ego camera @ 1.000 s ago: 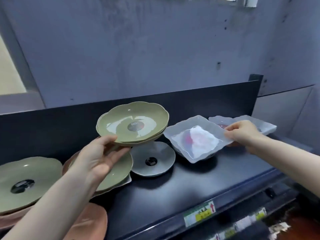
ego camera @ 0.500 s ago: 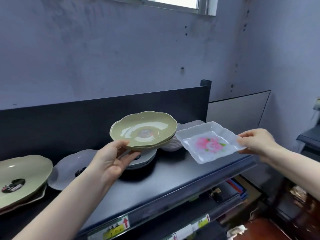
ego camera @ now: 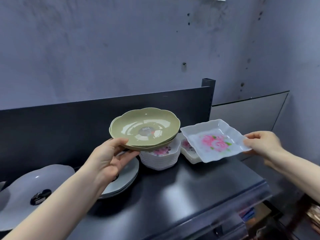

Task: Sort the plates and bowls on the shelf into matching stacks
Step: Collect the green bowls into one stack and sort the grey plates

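right hand point(ego camera: 263, 146) brought square plate point(ego camera: 214, 141) over matching stack point(ego camera: 189, 152).

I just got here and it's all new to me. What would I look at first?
Probably the green plates, held up by the left hand above the middle of the shelf. Then the rose dish, white and square, pinched at its edge by the right hand on the right. Between and below them stands a stack of flowered bowls.
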Motion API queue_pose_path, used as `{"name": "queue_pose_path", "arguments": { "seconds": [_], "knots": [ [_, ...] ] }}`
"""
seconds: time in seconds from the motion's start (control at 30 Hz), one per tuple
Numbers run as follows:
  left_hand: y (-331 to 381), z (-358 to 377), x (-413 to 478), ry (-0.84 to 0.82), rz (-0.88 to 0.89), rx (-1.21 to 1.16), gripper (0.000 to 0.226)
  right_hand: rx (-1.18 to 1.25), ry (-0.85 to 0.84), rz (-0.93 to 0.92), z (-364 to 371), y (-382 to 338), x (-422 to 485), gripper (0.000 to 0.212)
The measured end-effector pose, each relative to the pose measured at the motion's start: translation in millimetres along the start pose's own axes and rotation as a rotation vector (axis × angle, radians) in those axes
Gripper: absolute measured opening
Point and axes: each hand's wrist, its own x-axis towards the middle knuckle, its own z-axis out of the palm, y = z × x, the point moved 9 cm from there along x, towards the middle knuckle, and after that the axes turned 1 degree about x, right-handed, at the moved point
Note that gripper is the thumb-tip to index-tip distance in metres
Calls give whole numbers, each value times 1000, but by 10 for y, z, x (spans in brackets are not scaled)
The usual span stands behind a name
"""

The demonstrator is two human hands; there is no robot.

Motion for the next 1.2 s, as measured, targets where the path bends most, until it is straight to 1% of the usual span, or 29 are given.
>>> {"name": "queue_pose_path", "arguments": {
  "seconds": [0.13, 0.37, 0.47, 0.53, 0.63, 0.67, 0.73, 0.83, 0.9, 0.97, 1.03, 1.07, 1.13, 1.2],
  "knots": [
    [-2, 63, 232, 42, 19, 3, 24, -43, -19, -45, 219, -53, 346, 19],
    [-59, 140, 338, 91, 33, 28, 22, -69, -81, -64, 522, 40, 701, 17],
    [-89, 177, 314, 112, 59, 16, 24, -104, -102, -108, 618, 20, 819, 16],
    [-126, 194, 276, 141, 77, -6, 25, -240, -125, -187, 696, -10, 857, 14],
    [-187, 228, 184, 192, 93, -36, 25, -637, -235, -347, 890, -4, 876, 14],
    [-199, 245, 159, 206, 102, -41, 24, -711, -286, -366, 947, 35, 887, 14],
    [-201, 254, 117, 233, 119, -49, 24, -778, -377, -392, 1062, 113, 901, 14],
    [-181, 242, 54, 283, 156, -69, 27, -787, -413, -450, 1128, 107, 939, 19],
    [-216, 196, -20, 330, 171, -102, 22, -852, -433, -525, 1151, 16, 940, 18],
    [-261, 143, -126, 374, 184, -115, 14, -817, -407, -619, 1151, -210, 899, 17],
    [-311, 71, -249, 427, 202, -122, 13, -684, -396, -711, 1188, -508, 794, 18],
    [-342, 29, -311, 452, 210, -132, 14, -616, -416, -750, 1240, -652, 701, 19],
    [-409, -54, -455, 501, 227, -155, 11, -514, -510, -812, 1409, -854, 441, 20],
    [-465, -128, -614, 543, 246, -183, 8, -463, -610, -867, 1610, -965, 135, 21]
  ]
}}
